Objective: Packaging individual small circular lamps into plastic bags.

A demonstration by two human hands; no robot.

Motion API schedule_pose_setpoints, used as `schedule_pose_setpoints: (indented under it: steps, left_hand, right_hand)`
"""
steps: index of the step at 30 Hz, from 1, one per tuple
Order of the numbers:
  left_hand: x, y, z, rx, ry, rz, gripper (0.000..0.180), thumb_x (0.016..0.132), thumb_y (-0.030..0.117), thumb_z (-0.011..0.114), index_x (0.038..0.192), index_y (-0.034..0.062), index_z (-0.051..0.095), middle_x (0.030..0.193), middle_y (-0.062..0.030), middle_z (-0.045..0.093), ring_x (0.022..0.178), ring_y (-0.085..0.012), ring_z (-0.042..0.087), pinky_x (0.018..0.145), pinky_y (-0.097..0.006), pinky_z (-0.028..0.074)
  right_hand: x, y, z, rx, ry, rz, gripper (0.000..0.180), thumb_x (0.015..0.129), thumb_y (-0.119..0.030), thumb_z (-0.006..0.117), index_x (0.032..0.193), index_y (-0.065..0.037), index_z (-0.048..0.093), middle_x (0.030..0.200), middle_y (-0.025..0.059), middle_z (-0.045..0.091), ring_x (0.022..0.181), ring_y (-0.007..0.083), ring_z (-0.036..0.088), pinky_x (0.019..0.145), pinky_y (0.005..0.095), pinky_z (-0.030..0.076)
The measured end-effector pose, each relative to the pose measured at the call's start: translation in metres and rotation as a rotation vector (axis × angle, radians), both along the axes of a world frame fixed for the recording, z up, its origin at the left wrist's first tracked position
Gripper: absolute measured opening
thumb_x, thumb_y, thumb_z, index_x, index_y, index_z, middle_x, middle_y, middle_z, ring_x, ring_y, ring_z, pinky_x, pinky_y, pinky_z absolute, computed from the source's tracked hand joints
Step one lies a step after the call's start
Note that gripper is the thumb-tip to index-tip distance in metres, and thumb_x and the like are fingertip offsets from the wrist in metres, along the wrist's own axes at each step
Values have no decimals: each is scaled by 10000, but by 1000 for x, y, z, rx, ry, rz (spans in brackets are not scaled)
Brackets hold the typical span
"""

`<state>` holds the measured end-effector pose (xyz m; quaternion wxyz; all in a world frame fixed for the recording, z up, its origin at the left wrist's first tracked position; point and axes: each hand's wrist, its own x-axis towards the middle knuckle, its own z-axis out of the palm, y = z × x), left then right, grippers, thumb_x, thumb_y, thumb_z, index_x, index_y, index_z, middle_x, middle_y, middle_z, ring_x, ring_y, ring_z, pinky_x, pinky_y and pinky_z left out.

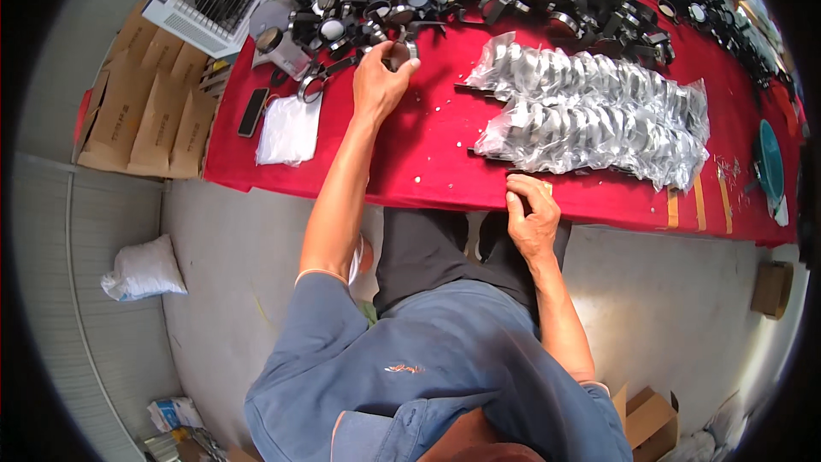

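Fingers of the left hand (377, 90), nearly closed, hold a metal ring (412, 49) beside the pile (609, 10), apparently picking; lifting needs clearance. Right hand (534, 221) curls loosely, its hold impossible to tell.

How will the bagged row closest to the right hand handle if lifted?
The bagged row is probably fairly hefty: many rounded pieces sit packed side by side. They may shift or sag, looking separate. Its glossy, wrinkled clear film could slip or bunch when gripped.

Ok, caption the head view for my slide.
Left hand grips a ring-shaped part, right hand at the red table edge, near plastic-wrapped pieces.
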<state>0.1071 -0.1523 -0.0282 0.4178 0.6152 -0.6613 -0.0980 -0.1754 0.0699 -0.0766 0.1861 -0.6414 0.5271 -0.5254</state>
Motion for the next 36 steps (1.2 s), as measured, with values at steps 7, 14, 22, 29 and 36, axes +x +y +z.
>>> schedule_pose_setpoints:
  steps: [7, 14, 22, 29, 36]
  left_hand:
    - [1, 146, 36, 329, 214, -616, 797, 714, -47, 827, 1461, 88, 584, 1355, -88, 631, 853, -146, 658, 709, -294, 572]
    - [2, 209, 46, 189, -40, -891, 781, 742, -23, 748, 1490, 102, 558, 1442, -150, 624, 1230, -376, 673, 958, -448, 603]
    - [53, 211, 53, 60, -293, -567, 733, 736, 44, 841, 1425, 133, 609, 1423, -162, 622, 1267, -373, 643, 997, -427, 589]
    - [230, 121, -17, 148, -454, 385, 403, 812, 290, 861, 1120, 45, 775, 1129, -185, 728, 959, -362, 735, 857, -475, 571]
    - [246, 106, -26, 213, -146, 386, 260, 913, 278, 731, 992, 43, 810, 1052, -221, 729, 1043, -386, 710, 899, -469, 548]
  right_hand:
    - [-8, -5, 43, 191, -224, 206, 415, 977, -159, 739, 1355, -11, 651, 1388, 147, 651, 1245, 287, 649, 1097, 386, 499]
    - [-4, 0, 95, 715, 226, 957, 362, 1031, -333, 660, 1074, 26, 642, 844, 259, 606, 777, 421, 599, 754, 484, 492]
    - [21, 14, 77, 927, 58, 894, 261, 1050, -247, 640, 1077, 8, 691, 845, 112, 696, 802, 186, 644, 782, 358, 518]
    - [14, 19, 76, 913, -126, 788, 279, 1061, -237, 614, 1117, 20, 708, 881, 53, 713, 859, 129, 653, 841, 314, 523]
    - [2, 26, 68, 945, -190, 714, 297, 1052, -250, 636, 1128, 27, 712, 897, 58, 726, 885, 143, 667, 855, 318, 517]
